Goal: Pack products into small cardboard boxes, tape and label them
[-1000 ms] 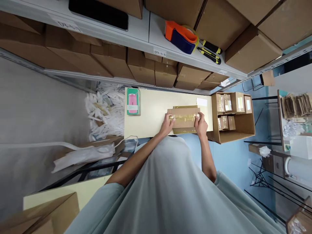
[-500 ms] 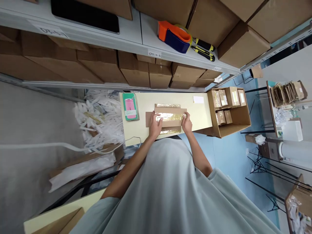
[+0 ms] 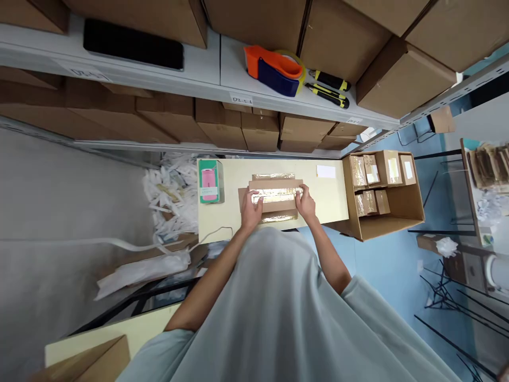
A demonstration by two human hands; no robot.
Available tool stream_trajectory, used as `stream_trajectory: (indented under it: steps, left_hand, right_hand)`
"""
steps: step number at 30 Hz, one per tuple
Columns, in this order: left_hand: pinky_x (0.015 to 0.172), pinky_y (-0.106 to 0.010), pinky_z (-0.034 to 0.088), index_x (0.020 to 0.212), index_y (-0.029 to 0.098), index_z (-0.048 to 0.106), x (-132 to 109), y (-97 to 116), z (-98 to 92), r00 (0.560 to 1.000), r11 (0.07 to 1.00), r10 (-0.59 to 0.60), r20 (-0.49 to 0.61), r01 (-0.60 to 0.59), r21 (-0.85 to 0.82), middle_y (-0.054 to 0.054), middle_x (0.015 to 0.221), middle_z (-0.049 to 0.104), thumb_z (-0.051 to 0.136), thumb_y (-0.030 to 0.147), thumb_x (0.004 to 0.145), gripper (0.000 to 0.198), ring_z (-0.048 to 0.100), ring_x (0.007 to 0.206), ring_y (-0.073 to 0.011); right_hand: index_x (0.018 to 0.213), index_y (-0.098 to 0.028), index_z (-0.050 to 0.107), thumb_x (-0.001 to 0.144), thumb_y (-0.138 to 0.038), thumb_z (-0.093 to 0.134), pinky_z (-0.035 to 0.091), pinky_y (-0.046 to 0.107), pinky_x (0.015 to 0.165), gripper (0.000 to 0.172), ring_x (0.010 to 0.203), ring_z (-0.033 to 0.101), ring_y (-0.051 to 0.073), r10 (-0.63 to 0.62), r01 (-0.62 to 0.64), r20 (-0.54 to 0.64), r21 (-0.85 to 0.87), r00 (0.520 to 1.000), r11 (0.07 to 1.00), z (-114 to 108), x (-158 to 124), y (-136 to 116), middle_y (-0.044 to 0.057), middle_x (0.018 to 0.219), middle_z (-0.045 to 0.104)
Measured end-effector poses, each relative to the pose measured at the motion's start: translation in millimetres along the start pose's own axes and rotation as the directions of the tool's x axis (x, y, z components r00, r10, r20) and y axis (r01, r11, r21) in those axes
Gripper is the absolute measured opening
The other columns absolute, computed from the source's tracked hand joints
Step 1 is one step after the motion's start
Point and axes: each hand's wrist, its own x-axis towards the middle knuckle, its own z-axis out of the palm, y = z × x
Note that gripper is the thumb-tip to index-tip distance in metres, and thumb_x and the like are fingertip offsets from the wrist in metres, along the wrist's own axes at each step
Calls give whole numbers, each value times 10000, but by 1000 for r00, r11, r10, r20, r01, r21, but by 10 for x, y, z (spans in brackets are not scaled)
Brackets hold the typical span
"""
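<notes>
A taped cardboard piece lies at the middle of the narrow table, a strip of shiny clear tape running along it. More cardboard with taped edges shows beneath and around it. My left hand grips its left end, fingers on the top and thumb near the tape. At the opposite end, my right hand is closed on the edge, thumb and fingertips pressed to the cardboard. Whether anything lies inside the cardboard is hidden.
The cream table bears a green box with a pink picture and a white label. An open carton with several small boxes stands right. The shelf above holds a tape dispenser, cutters and a black phone.
The camera view has shifted, so the shelf sits lower and the carton farther right. Both hands stay on the cardboard, with the right fingers slightly nearer its tape.
</notes>
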Motion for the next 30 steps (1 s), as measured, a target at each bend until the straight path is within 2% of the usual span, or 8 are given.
stream_trajectory:
  steps: [4,9,13,16,20,24,27,30]
  left_hand:
    - [1048,-445,576,1213,272,596,98,93,8,996,990,-65,-61,72,122,-124,1391,701,706,493,1069,285,702,980,-269]
    - [930,-393,551,1203,268,569,108,175,39,988,978,-109,-106,126,168,-96,1309,704,740,468,1037,311,594,789,-214]
    - [817,-357,506,1227,273,576,78,210,65,975,959,-190,-119,210,192,-10,1002,672,744,476,1031,329,540,706,-216]
    - [819,-353,503,1252,266,577,61,201,67,969,951,-214,-120,235,202,12,925,639,737,478,1027,348,540,698,-219]
    - [878,-374,526,1268,263,565,60,171,43,977,957,-184,-110,204,205,-62,1171,729,690,495,1042,347,624,798,-230]
    - [904,-398,553,1252,276,549,72,164,40,984,963,-153,-89,169,212,-92,1262,745,619,511,1072,304,684,892,-267]
    - [938,-441,591,1257,284,543,75,168,50,987,964,-139,-80,154,218,-102,1269,755,562,543,1096,306,713,894,-288]
    - [1054,-519,619,1264,285,548,77,164,34,993,974,-103,-58,113,199,-149,1363,747,484,544,1115,306,769,1115,-351]
  right_hand:
    - [1603,-214,474,1228,-481,334,631,430,1009,481,1248,780,324,-56,56,48,19,997,998,4,124,90,198,1672,643]
    - [1611,-188,467,1230,-484,337,611,476,1095,499,1366,743,349,-102,87,96,149,990,985,89,191,160,239,1712,594]
    - [1608,-196,472,1227,-531,327,614,498,1103,528,1371,732,362,-130,98,133,222,983,970,95,243,235,237,1714,596]
    - [1605,-203,485,1227,-550,320,610,497,1123,539,1349,735,354,-176,129,156,272,972,954,64,290,313,224,1697,619]
    - [1589,-206,508,1224,-552,324,624,480,1085,536,1303,747,346,-204,148,171,293,964,945,48,319,360,219,1673,640]
    - [1598,-223,507,1224,-531,323,631,471,1045,519,1191,780,336,-135,91,164,253,977,963,78,301,303,198,1633,676]
    - [1591,-223,519,1222,-501,333,623,467,1069,498,1193,790,331,-99,68,132,222,986,973,82,280,250,190,1601,701]
    - [1567,-217,545,1206,-478,359,626,457,1089,483,1262,783,324,-129,111,77,196,989,974,46,249,215,188,1595,703]
